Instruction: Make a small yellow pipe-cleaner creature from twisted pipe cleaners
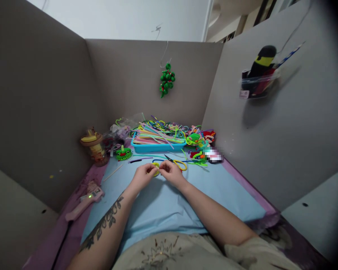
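Observation:
My left hand [144,174] and my right hand [170,171] meet over the light blue sheet [169,202]. Both pinch a small yellow pipe-cleaner piece [156,167] between their fingertips, fingers closed. Just beyond my right hand lie scissors with yellow handles [177,162]. A few loose pipe cleaners, teal and dark blue, lie on the sheet behind my hands.
A blue tray [157,146] heaped with coloured pipe cleaners stands at the back. A green fuzzy figure [123,153] and a jar [95,148] sit at the back left. A pink glue gun [84,200] lies at left. Grey partition walls enclose the desk; a green ornament [166,79] hangs behind.

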`<state>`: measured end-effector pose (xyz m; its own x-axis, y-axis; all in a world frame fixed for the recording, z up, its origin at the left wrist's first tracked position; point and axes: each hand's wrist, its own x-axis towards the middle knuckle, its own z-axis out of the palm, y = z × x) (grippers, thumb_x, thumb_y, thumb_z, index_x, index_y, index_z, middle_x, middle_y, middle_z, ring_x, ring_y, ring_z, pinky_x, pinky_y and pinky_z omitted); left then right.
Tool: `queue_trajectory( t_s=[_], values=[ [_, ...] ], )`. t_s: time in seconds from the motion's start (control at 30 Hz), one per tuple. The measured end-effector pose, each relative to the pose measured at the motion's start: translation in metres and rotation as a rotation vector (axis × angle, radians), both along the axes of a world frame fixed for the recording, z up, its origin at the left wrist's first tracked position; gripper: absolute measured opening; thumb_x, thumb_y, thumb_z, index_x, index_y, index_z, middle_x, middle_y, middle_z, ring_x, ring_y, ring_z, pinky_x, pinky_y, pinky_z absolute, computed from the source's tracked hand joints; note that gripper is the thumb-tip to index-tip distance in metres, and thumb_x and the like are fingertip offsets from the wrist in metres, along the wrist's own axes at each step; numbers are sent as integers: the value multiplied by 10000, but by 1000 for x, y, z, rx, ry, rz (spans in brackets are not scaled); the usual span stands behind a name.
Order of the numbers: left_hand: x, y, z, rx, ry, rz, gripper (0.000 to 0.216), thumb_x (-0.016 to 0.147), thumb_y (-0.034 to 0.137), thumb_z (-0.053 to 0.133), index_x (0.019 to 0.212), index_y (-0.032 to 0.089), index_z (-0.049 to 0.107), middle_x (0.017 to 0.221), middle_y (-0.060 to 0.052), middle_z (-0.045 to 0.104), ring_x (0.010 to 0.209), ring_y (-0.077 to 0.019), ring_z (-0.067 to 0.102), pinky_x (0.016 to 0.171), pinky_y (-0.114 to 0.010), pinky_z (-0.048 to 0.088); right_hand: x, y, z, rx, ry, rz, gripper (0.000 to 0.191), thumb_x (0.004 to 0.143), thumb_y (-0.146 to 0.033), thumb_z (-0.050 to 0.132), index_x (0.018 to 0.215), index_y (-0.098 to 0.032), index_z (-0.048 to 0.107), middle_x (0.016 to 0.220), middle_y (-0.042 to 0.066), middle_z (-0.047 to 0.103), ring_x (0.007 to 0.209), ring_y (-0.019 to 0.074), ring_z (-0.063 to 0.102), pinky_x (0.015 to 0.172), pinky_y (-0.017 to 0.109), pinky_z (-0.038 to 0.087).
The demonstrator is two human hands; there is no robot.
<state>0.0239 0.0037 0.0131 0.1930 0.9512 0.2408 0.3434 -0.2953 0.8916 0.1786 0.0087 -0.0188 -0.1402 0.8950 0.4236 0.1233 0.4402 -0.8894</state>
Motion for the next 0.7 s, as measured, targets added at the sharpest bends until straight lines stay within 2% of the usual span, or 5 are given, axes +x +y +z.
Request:
queue_trajectory(
  t_s=[0.17, 0.27, 0.4, 0.5, 0.7],
  values=[
    [3, -2, -1, -103, -176, -19, 272, 681, 408, 603, 638, 140, 594, 566, 10, 547, 532, -107, 461, 507, -209, 342, 1, -5, 8, 137, -32, -40, 144, 768, -280, 595, 875, -186, 619, 806, 37, 625, 714, 148, 578, 625, 262, 462],
    [7, -6, -1, -175, -278, -51, 297, 670, 431, 620, 651, 136, 585, 540, 20, 519, 495, -88, 426, 477, -200, 318, 4, -8, 13, 263, -121, -98, 91, 788, -254, 584, 787, -198, 655, 769, 42, 637, 723, 160, 572, 651, 285, 460],
    [10, -10, -1, -222, -291, -82, 303, 677, 438, 621, 630, 144, 566, 515, 34, 484, 445, -67, 361, 440, -195, 273, 7, -8, 14, 325, -110, -109, 100, 790, -237, 585, 723, -210, 654, 723, 34, 650, 719, 170, 581, 699, 315, 468],
    [10, -12, 0, -135, -268, -76, 295, 710, 431, 598, 636, 147, 571, 552, 19, 515, 486, -84, 416, 485, -209, 328, 6, -7, 12, 293, -90, -103, 92, 787, -250, 591, 735, -210, 656, 735, 36, 646, 723, 171, 584, 689, 304, 468],
    [9, -19, 3, 255, -55, 52, 222, 762, 386, 575, 729, 179, 649, 746, -44, 612, 694, -149, 526, 625, -240, 389, 6, -8, 16, 205, 0, -101, 106, 788, -281, 586, 765, -185, 624, 754, 34, 596, 695, 148, 560, 600, 249, 448]
  ],
)
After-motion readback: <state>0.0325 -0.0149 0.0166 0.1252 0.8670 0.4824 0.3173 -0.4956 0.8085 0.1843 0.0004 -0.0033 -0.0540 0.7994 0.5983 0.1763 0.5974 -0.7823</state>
